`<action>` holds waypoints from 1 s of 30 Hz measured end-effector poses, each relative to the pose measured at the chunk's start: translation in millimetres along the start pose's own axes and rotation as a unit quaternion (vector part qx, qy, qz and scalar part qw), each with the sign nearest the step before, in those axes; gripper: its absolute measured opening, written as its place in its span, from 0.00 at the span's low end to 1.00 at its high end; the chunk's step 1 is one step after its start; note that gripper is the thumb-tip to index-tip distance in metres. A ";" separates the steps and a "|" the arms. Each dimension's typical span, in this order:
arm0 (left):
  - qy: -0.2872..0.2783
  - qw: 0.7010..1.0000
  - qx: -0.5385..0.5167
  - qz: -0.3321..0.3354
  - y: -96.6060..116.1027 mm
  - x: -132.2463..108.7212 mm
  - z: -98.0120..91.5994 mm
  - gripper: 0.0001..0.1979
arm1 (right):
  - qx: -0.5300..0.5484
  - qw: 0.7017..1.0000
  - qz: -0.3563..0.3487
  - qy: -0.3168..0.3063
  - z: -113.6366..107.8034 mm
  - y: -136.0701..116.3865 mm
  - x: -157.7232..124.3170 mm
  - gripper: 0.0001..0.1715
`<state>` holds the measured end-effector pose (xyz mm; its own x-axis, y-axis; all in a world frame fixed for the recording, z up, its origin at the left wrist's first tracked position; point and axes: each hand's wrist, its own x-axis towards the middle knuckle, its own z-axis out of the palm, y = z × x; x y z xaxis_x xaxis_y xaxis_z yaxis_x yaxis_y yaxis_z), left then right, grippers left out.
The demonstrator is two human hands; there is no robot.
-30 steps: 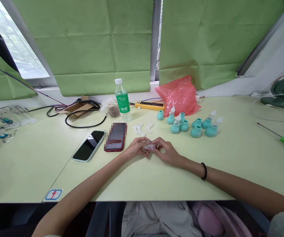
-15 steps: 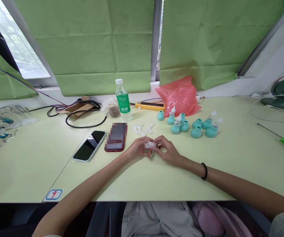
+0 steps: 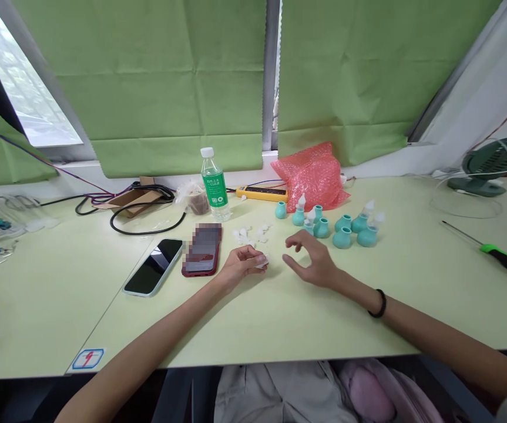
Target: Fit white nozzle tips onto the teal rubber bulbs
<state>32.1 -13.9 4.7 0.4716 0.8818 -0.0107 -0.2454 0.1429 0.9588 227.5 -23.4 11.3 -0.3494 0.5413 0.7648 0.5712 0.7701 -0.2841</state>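
Pinched in the fingers of my left hand (image 3: 239,268) is a small clear plastic piece (image 3: 265,261), mostly covered by the fingertips. To the right, my right hand (image 3: 317,260) is apart from it, thumb and fingers spread with nothing between them. Small white pieces (image 3: 245,237) lie scattered just beyond my left hand. Several teal rubber bulbs (image 3: 342,237) stand behind my right hand, and some carry a clear pointed tip (image 3: 369,207). One of the tipped bulbs is partly hidden by the right hand.
Two phones, one pale-cased (image 3: 153,267) and one red-cased (image 3: 202,249), lie at left. Behind stand a water bottle (image 3: 215,188), a yellow tool (image 3: 259,193) and pink bubble wrap (image 3: 312,176). A screwdriver (image 3: 506,261) and a small fan (image 3: 477,187) are at right; black cable (image 3: 147,232) loops at left.
My right hand has let go of the clear piece and moved right, its fingers opening. The piece stays in my left hand. The camera view has shifted slightly.
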 end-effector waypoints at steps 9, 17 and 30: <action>0.020 0.999 0.031 0.009 2.2 1.1 1.0 0.21 | -0.334 0.938 0.090 0.003 -69.1 62.3 -21.1 0.11; -0.002 1.000 -0.011 -0.004 2.6 -1.0 2.6 0.22 | -0.327 0.913 0.223 -0.103 -64.6 82.6 -40.2 0.30; 0.022 1.000 0.016 0.013 2.0 0.6 2.0 0.15 | -0.153 0.957 0.230 -0.088 -53.5 56.6 -42.0 0.15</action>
<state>33.5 -14.0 7.2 0.4274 0.9040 0.0033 -0.2292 0.1048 0.9677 314.2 -20.7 -5.9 -0.1128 0.8684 0.4828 0.8762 0.3161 -0.3639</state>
